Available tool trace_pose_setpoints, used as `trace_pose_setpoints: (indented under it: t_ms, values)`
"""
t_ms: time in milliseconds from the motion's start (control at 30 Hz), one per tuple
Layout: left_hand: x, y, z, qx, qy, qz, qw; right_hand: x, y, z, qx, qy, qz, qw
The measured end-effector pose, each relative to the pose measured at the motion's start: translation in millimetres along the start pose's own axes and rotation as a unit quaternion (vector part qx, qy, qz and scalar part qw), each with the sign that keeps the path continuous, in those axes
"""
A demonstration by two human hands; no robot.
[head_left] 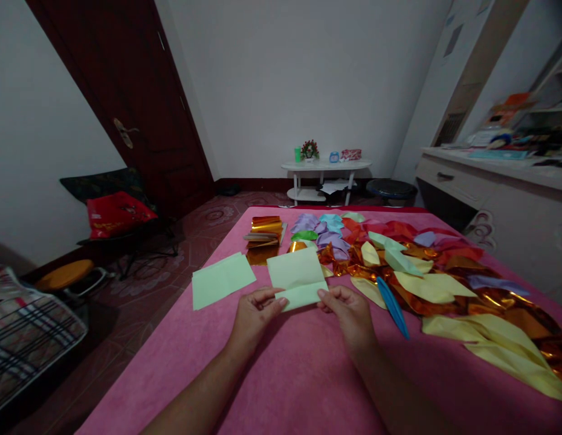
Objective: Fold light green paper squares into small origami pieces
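Observation:
A pale green sheet of paper point(295, 269), its near edge folded up into a band, is held just above the pink-covered table point(281, 374). My left hand point(261, 307) pinches the left end of the folded band between thumb and fingers. At the right end, my right hand point(347, 308) grips the same band in a like pinch. To the left lies a small stack of pale green paper point(223, 280). Behind it sits a pile of shiny gold foil sheets point(265, 232).
Folded paper shapes spread over the table's right side: yellow ones point(432, 287), gold foil ones point(466, 266), purple ones point(334, 244) and a blue one point(393, 307). A white side table point(326, 165) stands by the wall. A chair with a red bag point(120, 212) is at left.

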State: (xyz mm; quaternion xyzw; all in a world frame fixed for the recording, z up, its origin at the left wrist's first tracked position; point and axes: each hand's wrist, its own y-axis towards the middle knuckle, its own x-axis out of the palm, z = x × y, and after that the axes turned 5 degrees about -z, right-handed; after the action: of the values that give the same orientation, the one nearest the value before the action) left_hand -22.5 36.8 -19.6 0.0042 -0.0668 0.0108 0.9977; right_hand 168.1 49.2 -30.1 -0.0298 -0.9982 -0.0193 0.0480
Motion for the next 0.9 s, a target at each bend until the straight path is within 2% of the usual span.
trace_pose_setpoints:
  t_ms: [267,667,900]
  values:
    - [-2.1,1.2,-0.3,0.044,0.063,0.011,0.997,-1.2,0.3,3.3,0.001,-0.005,-0.015,1.000]
    - [-4.2,1.4,-1.0,0.028,0.070,0.037,0.996,-0.3,-0.3,0.3,-0.038,0.000,-0.020,0.999]
    - [-4.2,1.7,-1.0,0.042,0.080,0.022,0.996,-2.8,2.5,5.0,-0.035,-0.040,0.020,0.998]
